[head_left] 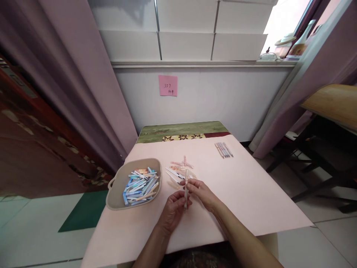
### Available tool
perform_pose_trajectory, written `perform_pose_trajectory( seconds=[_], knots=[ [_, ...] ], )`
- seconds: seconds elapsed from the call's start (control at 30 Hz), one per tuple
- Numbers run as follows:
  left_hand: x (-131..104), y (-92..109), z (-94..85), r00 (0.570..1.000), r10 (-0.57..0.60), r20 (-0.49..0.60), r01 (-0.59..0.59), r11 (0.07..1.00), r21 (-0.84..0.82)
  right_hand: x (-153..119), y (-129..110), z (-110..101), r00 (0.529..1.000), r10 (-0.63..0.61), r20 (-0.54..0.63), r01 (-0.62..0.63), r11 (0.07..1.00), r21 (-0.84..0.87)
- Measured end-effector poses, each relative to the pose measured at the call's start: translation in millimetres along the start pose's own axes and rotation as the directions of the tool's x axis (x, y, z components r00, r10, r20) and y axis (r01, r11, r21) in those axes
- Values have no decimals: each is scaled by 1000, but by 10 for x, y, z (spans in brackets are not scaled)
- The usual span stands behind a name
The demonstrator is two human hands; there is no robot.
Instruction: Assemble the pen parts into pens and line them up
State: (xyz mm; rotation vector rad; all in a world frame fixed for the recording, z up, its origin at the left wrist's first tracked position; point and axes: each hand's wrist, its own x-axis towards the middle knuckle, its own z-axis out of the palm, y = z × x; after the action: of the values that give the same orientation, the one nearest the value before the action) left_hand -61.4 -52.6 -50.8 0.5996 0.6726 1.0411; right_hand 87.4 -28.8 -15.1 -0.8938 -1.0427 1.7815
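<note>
A person sits at the near edge of the surface (251,190), leaning over one slim, pale pen (186,190) gripped between both hands in the near middle. The left hand (173,209) pinches its lower part with curled fingers, tip pointing towards the person; the right hand (202,191) pinches it higher up, thumb and fingers closed around the barrel. Just beyond the hands, a loose scatter of pens (175,173) lies on the pink covering, white and dark ones nearer, pinkish and orange ones farther off. To the left stands a beige basket (116,191), with a jumble of blue, white and tan pens (142,186) inside. Over at the far right, well apart from the scatter, several pens lie side by side in a neat row (224,150). On the wall beyond I see a pink note (167,85) with handwriting.
</note>
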Motion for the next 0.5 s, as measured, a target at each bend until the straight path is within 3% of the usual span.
perform_pose_trajectory(
  seconds=[0.1, 0.3, 0.5],
  knots=[
    [-1, -1, 1, 1000, 1, 8, -1, 1000, 1, -12, 11, 3, 1000, -17, 21, 16, 999, 37],
    [2, -2, 9, 1000, -3, 21, 3, 1000, -14, 21, 65, 7, 996, -45, -81, 48, 998, 35],
    [0, -14, -5, 1000, 3, 18, -3, 1000, -20, -14, 49, 13, 1000, -26, 13, 25, 998, 49]
  ],
)
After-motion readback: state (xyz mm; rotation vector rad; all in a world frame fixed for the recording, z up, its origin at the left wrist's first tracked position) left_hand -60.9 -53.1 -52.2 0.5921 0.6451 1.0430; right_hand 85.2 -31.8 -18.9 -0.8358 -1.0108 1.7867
